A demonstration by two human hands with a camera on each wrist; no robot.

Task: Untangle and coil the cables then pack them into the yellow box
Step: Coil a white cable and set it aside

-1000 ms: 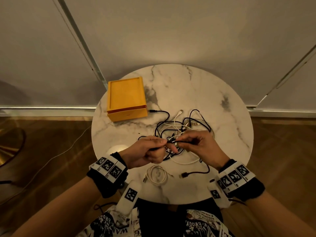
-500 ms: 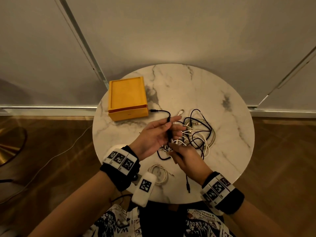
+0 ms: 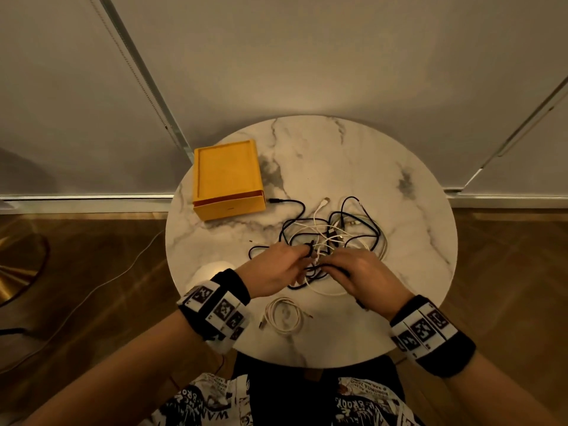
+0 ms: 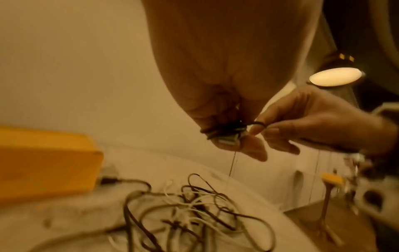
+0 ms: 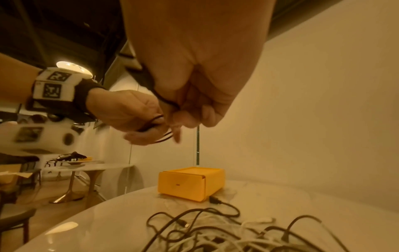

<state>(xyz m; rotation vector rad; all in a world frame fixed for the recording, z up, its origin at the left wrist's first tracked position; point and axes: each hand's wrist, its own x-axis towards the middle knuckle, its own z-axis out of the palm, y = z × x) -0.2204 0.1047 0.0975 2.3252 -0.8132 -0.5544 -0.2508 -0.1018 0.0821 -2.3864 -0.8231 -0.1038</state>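
Left hand point(image 3: 274, 269) and right hand point(image 3: 362, 276) close together, fingers curled, pinching

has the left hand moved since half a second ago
Yes. The left hand has pulled back toward the person, away from the yellow box, and now pinches a black cable with its fingers curled.

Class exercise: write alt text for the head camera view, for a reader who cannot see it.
Over a round marble table, a person's left hand and right hand pinch a black cable drawn from a tangle of black and white cables. A coiled white cable lies near the table's front edge, and a yellow box sits at the far left.
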